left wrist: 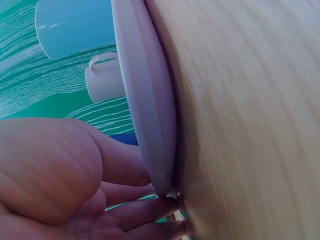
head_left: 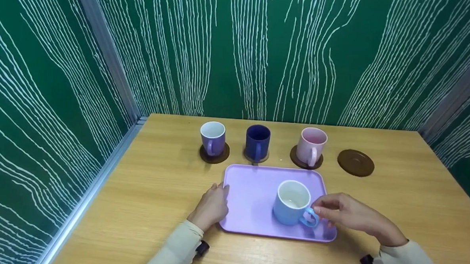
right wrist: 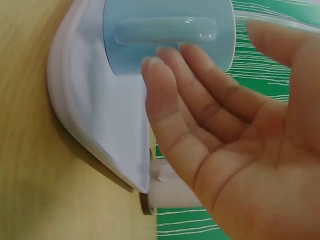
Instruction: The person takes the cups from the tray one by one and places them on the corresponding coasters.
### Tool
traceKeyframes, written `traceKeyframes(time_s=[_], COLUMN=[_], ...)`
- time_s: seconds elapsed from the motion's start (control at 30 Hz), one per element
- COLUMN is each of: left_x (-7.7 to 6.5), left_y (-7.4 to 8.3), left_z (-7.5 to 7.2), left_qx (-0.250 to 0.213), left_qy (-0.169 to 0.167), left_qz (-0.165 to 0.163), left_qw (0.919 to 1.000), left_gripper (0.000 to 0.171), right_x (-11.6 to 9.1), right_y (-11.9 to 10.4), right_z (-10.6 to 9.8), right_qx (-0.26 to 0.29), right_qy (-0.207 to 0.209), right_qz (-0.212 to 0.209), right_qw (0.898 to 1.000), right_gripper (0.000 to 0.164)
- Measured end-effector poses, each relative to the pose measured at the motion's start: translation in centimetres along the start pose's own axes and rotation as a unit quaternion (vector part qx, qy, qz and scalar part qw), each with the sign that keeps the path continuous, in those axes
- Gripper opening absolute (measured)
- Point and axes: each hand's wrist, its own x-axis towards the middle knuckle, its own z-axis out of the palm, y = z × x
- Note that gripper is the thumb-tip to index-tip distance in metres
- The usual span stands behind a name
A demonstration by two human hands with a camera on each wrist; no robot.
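A light blue mug (head_left: 291,204) with a white inside stands upright on the right part of a pink-purple tray (head_left: 252,188). My right hand (head_left: 344,212) is beside the mug's handle, fingers loosely bent. In the right wrist view the fingertips (right wrist: 162,67) lie close to the handle (right wrist: 165,30) without wrapping it, and the thumb is spread away; whether they touch is hard to tell. At the tray's left edge, my left hand (head_left: 212,206) holds the rim. The left wrist view shows its thumb (left wrist: 125,162) against the rim and its fingers around the edge near the table.
Behind the tray stand a purple mug (head_left: 214,141), a dark blue mug (head_left: 256,143) and a pink mug (head_left: 311,145), each on a round coaster. A bare brown coaster (head_left: 356,162) lies to their right. Green walls with white lines enclose the wooden table (head_left: 145,183).
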Motion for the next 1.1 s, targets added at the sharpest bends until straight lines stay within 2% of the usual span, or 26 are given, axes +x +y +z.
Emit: traceKeyframes(time_s=[0.13,0.27,0.47,0.57,0.8,1.1], left_x=[0.0,0.0,0.0,0.1,0.0,-0.1], left_y=[0.0,-0.1,-0.2,-0.3,-0.2,-0.2], left_z=[0.1,0.2,0.3,0.2,0.1,0.0], left_qx=[0.004,-0.006,-0.014,-0.014,-0.011,0.000], left_qy=[0.001,0.002,0.012,0.008,-0.004,0.004], left_qz=[0.002,0.003,0.011,0.005,-0.002,0.013], left_qw=[1.0000,1.0000,0.9998,0.9999,0.9999,0.9999], left_gripper=[0.050,0.050,0.049,0.049,0.048,0.048], right_x=[0.3,0.8,1.4,1.5,1.6,1.7], right_y=[1.0,1.9,2.7,2.8,2.9,3.0], right_z=[0.5,1.0,1.4,1.4,1.5,1.4], right_qx=[0.043,0.104,0.175,0.183,0.177,0.174], right_qy=[-0.041,-0.069,-0.092,-0.094,-0.087,-0.086], right_qz=[-0.047,-0.097,-0.121,-0.124,-0.108,-0.115], right_qw=[0.997,0.988,0.973,0.971,0.974,0.974], right_gripper=[0.026,0.024,0.025,0.025,0.026,0.025])
